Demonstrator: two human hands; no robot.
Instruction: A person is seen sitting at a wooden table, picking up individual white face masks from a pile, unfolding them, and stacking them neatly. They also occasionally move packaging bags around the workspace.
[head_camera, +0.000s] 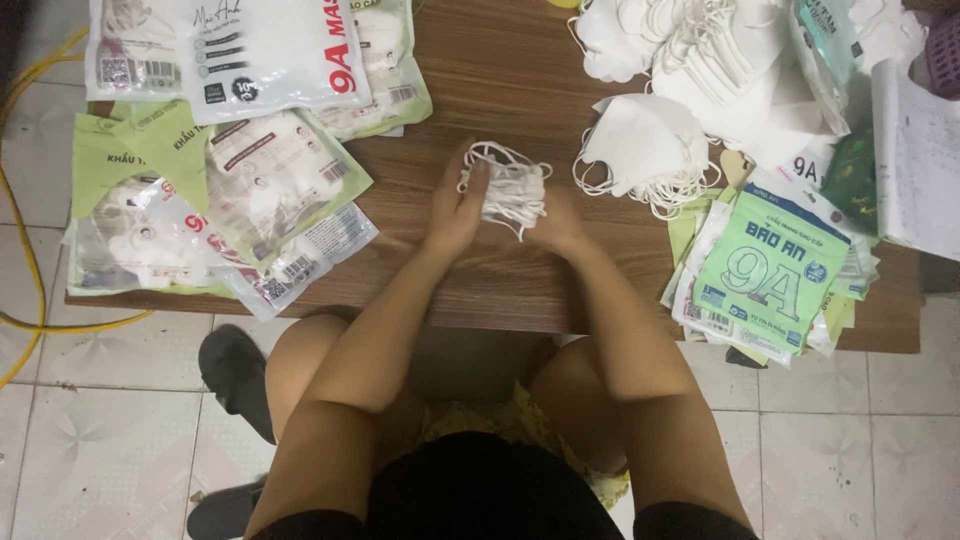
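Filled packets: sealed green-and-clear packets (235, 190) of masks lie overlapped at the left of the wooden worktop (500, 80), apart from the loose stock, so finished goods look to be kept to one side.
Yellow cable: a yellow cable (20, 215) runs over the tiled floor left of the worktop.
Left hand: the left hand (455, 210) stands upright, palm against the left side of the small stack, fingers spread over its edge.
Small stack of masks: the small stack of white masks (510, 188) sits between both hands at the middle of the worktop, ear loops trailing; pressed from both sides, it seems to be held square.
Right hand: the right hand (562, 225) closes on the stack's right side; it is blurred, so the finger grip is unclear.
Loose masks: a pile of loose white masks (650, 150) lies just right of the hands, with a larger heap (700, 50) behind it, within easy reach.
Empty bags: flat green printed bags (765, 265) are stacked at the right edge, overhanging it.
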